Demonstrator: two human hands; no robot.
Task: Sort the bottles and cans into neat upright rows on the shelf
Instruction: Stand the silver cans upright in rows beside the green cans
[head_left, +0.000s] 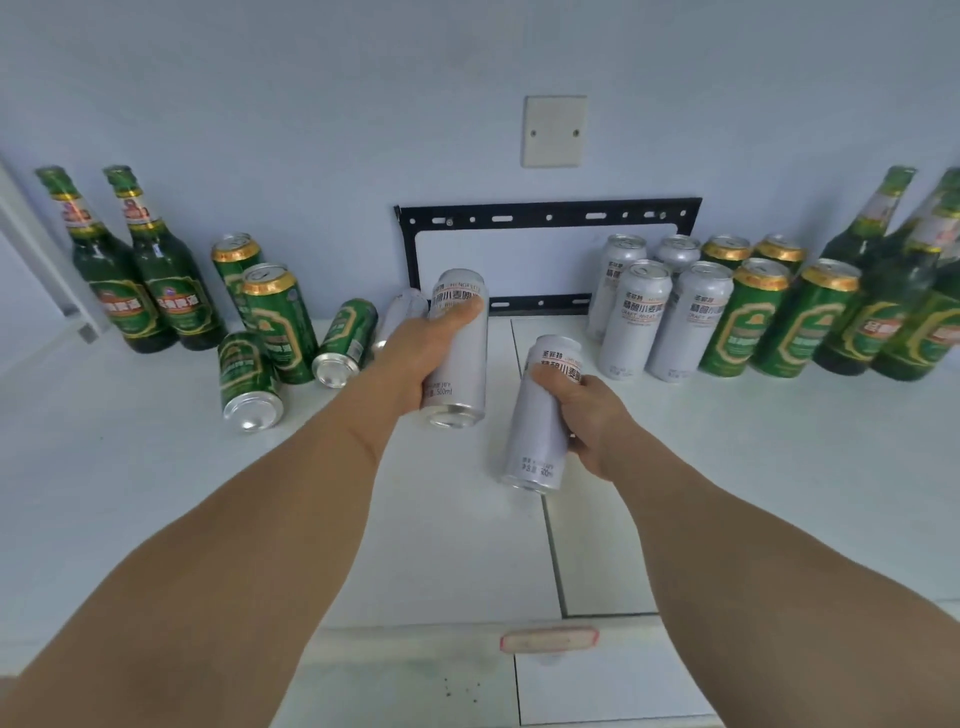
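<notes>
Head view: left hand (415, 358) and right hand (587, 415) each clasp a silver can.

The upright silver can (634, 317) reads "DRAFT WHEAT"; the held silver can (460, 358) shows "500ml".

Centre shelf (441, 519): lying open.
Left: toppled green cans (249, 382) blocking.
Right: upright can rows (691, 317) crowding the wall.

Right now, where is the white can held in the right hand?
Head view: the white can sits centre-right, tilted above the shelf, left of the upright white cans.
</notes>
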